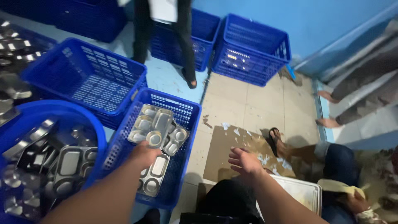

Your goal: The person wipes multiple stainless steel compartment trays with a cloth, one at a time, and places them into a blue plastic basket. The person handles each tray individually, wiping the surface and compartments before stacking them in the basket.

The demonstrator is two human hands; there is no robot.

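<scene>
My left hand (144,154) reaches into a blue plastic crate (187,132) and touches the near edge of a steel compartment tray (151,125) that lies tilted on top of other steel trays (152,175). Whether the fingers grip it I cannot tell. My right hand (244,161) hovers open and holds nothing, above a torn sheet of cardboard (226,146) on the tiled floor, right of the crate.
A round blue tub (49,111) at left holds several steel trays. An empty blue crate (89,76) stands behind it, and more blue crates (251,47) stand by the wall. One person stands at the back; another person's sandalled foot (274,139) rests on the cardboard. A white container (302,193) sits near my right arm.
</scene>
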